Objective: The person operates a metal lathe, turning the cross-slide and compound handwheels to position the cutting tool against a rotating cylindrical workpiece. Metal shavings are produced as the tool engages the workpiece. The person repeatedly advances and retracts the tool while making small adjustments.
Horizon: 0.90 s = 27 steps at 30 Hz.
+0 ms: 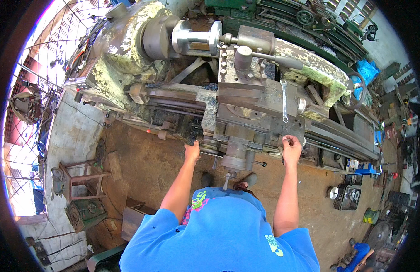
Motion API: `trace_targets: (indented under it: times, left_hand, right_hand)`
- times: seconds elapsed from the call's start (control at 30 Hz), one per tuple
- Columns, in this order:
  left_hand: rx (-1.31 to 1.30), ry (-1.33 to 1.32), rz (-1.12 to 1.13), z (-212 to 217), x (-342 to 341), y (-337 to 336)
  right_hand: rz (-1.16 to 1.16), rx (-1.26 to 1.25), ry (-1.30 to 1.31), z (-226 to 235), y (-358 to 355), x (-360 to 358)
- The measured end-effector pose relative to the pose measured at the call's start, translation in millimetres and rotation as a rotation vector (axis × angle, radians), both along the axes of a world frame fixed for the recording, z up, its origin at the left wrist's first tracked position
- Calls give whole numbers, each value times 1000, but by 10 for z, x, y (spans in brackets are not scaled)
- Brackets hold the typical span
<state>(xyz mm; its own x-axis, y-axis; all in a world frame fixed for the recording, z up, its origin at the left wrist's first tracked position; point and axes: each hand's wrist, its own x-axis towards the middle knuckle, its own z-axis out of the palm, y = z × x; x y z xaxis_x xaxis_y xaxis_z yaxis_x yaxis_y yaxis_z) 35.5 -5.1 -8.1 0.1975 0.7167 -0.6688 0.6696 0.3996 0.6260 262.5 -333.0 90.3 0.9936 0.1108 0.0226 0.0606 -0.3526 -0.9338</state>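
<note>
A metal lathe with peeling pale green paint stretches in front of me. Its chuck (156,38) and the tailstock (256,40) bear a shiny spool-shaped metal workpiece (197,38) between them. My left hand (192,151) is closed at the rim of the carriage handwheel (211,146), left of the cross-slide crank (228,177). At the carriage's right front edge, my right hand (291,148) has its fingers curled together; what they grip is hidden. Beyond that hand a combination wrench (284,100) lies on the slide, to the right of the tool post (242,68) with its long clamping lever (282,60).
Behind stands a green machine (305,31). On the left are a wooden stool frame (85,179) and a wire-mesh opening (31,104). A black crate (347,196) and a yellow-green spool (371,216) rest on the right floor. Another person's blue sleeve (360,256) shows at lower right.
</note>
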Motion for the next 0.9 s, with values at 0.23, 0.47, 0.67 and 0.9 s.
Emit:
trace_targets:
  times: [0.23, 0.47, 0.67, 0.9]
  left_hand:
    - [-12, -80, -24, 137, 102, -424]
    - [-17, -147, 43, 115, 132, -476]
    - [-29, -124, 39, 166, 137, -449]
    - [-44, -149, 58, 141, 123, -431]
  right_hand:
    - [-31, 70, 85, 40, 24, -34]
    - [-54, 86, 166, 14, -5, -3]
    - [-61, 96, 169, -20, -25, 14]
    - [-61, 138, 157, 38, -13, -6]
